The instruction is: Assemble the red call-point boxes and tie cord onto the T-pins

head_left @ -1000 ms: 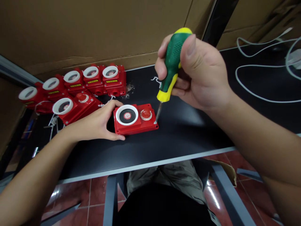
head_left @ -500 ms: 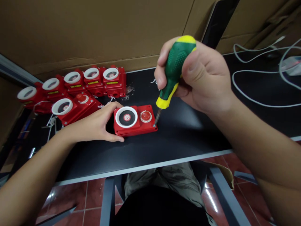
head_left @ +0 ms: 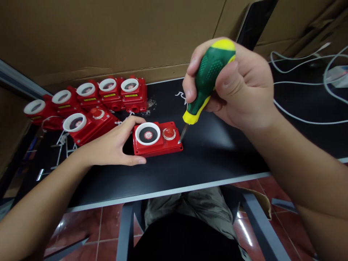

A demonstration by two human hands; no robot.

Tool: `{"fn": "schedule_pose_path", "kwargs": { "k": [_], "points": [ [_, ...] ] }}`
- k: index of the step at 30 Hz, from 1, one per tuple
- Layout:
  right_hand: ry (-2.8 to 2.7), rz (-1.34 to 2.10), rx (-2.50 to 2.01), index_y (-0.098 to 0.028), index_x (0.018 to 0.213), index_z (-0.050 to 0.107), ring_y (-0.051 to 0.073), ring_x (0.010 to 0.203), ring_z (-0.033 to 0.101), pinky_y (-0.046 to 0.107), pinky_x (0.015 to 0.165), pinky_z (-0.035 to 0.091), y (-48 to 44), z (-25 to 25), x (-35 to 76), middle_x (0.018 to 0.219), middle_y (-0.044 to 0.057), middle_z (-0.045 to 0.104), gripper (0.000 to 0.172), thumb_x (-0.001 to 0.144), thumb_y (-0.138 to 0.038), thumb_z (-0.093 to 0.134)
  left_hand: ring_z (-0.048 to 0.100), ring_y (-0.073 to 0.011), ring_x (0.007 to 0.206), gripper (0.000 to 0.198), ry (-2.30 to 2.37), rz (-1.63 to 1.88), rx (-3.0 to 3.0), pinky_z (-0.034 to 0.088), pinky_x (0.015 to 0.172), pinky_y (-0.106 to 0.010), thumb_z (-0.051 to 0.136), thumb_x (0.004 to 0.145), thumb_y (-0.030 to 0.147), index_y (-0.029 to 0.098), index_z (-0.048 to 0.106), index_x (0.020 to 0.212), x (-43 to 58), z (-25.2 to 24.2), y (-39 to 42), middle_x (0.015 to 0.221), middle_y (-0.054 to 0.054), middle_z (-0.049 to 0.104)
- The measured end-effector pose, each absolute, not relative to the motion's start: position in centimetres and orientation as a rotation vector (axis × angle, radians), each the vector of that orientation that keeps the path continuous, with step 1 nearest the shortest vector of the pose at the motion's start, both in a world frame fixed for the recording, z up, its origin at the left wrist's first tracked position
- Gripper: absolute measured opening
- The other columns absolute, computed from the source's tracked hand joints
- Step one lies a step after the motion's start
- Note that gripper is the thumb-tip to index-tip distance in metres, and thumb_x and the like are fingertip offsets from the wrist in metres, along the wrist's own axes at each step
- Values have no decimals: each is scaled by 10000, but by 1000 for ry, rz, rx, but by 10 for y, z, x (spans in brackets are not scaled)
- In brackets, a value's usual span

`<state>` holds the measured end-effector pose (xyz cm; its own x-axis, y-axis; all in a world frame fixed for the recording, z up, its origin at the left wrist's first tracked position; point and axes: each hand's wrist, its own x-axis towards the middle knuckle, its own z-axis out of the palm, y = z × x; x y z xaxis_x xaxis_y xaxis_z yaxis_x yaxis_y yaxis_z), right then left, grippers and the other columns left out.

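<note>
A red alarm box (head_left: pixel 157 139) with a white ring and a clear red button lies on the black table (head_left: pixel 206 152). My left hand (head_left: pixel 115 143) grips its left end, thumb along the near edge and fingers over the far edge. My right hand (head_left: pixel 236 85) is closed round a green and yellow screwdriver (head_left: pixel 208 79). The screwdriver leans to the right, and its metal tip rests on the box's near right corner.
Several more red alarm boxes (head_left: pixel 92 99) stand in a row at the back left, in front of a cardboard wall (head_left: pixel 108 36). White cables (head_left: pixel 307 87) loop over the table's right side. Small white scraps (head_left: pixel 62 139) lie left of my wrist.
My right hand has shifted slightly right and turned on the screwdriver handle, which now leans further. The tip stays on the box corner. My left hand keeps its grip.
</note>
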<state>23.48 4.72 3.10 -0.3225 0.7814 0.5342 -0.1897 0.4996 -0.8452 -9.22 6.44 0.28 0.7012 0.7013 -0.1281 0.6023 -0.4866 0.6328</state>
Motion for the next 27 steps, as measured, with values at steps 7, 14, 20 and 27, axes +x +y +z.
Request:
{"fn": "schedule_pose_path", "kwargs": {
  "k": [7,14,20,27],
  "points": [
    [-1596,1094,-554,-272,1139,833,130,649,520,314,546,378,44,33,237,951,1,770,384,1061,-648,834,741,-396,1253,929,999,208,2254,620,1056,-462,889,837,803,230,523,1470,-89,5,62,1420,-132,709],
    [-1650,1137,-625,-275,1240,810,149,748,546,307,596,411,38,39,245,1051,11,786,472,1032,-698,821,741,-380,1231,908,981,222,2281,610,1058,-455,897,850,787,233,535,1472,-89,3,62,1429,-125,706],
    [-1615,1142,-517,-199,1223,728,104,681,517,253,549,364,41,38,239,988,-19,768,121,1198,-252,623,748,-382,1239,856,948,244,2323,622,1041,-456,892,889,740,205,558,1468,-90,4,62,1422,-140,717],
    [-1635,1129,-454,-153,1216,713,66,659,531,204,541,380,45,35,235,957,-36,771,144,1196,-237,598,756,-350,1198,845,941,271,2336,622,1031,-429,909,877,734,213,580,1455,-88,4,61,1404,-131,737]
  ]
}}
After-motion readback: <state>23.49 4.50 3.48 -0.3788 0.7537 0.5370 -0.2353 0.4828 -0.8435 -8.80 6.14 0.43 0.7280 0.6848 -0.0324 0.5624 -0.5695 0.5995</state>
